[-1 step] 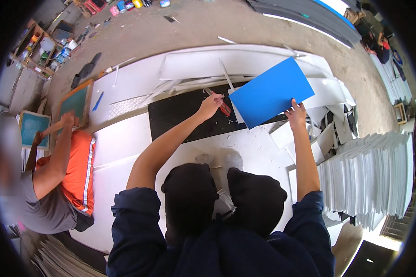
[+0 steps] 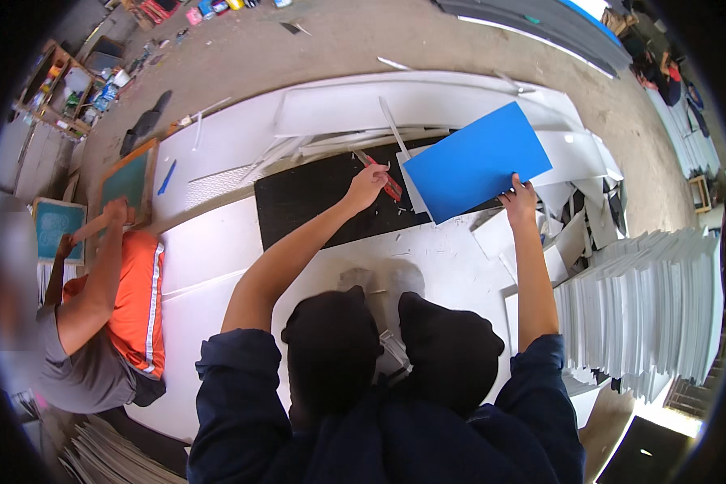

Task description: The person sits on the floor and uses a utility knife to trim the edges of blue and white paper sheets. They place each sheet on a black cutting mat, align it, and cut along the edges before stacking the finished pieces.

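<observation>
A blue rectangular sheet [image 2: 480, 165] is tilted above the black board [image 2: 298, 202], gripped at its lower right edge by my right hand [image 2: 521, 200]. Part of a white sheet [image 2: 414, 189] shows under its left side. Left of the blue sheet, my left hand [image 2: 366, 187] is held over the black board with fingers bent together. A small pale bit shows at its fingertips, too small to name. Right beside those fingers lies a red-handled cutter [image 2: 392, 189], partly covered by the hand; whether they touch it I cannot tell.
White off-cuts [image 2: 573, 234] lie heaped at the right, by a tall stack of white sheets [image 2: 645, 306]. Large white panels [image 2: 339, 109] lie beyond the board. At left, a co-worker in orange trousers [image 2: 137, 298] handles a framed screen [image 2: 59, 230]. A blue tool [image 2: 167, 177] lies nearby.
The whole view has shifted very slightly. Both my hands and the blue sheet keep the same places relative to the board.
</observation>
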The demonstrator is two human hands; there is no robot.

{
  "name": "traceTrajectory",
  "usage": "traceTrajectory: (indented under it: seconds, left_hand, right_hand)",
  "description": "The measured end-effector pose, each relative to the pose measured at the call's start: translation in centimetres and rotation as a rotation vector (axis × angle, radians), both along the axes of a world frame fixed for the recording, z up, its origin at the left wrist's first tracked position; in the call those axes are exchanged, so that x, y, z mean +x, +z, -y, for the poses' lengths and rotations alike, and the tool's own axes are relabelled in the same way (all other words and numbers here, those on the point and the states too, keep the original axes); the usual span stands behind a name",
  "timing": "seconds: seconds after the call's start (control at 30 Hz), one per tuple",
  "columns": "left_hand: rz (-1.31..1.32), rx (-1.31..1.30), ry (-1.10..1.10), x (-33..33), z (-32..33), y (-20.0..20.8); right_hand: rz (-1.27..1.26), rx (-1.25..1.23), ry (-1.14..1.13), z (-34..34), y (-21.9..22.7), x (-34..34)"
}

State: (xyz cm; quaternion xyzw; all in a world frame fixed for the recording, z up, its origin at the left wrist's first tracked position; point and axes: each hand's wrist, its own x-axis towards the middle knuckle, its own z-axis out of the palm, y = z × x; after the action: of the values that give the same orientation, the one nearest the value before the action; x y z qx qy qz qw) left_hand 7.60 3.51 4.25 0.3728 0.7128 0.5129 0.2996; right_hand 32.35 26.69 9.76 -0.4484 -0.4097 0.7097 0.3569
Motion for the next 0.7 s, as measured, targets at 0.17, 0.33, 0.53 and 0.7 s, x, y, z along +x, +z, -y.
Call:
traceTrajectory:
  seconds: [0.17, 0.33, 0.53, 0.7]
  left_hand:
    - [-0.433, -0.007, -0.052, 2.0, -2.4, -3.9]
    - [-0.579, -0.039, 0.127, 3.8, -4.7, -5.6]
    - [-0.643, -0.178, 0.174, 4.1, -5.5, -4.8]
    - [-0.593, -0.258, 0.137, 4.4, -6.2, -5.0]
  right_hand:
    - [-0.041, -0.228, -0.153, -2.9, -7.7, 1.8]
    - [-0.056, -0.255, -0.161, -2.5, -12.8, 0.8]
    - [0.556, 0.044, -0.402, 0.5, -10.2, -4.3]
    - [0.169, -0.112, -0.417, -2.3, -10.9, -3.2]
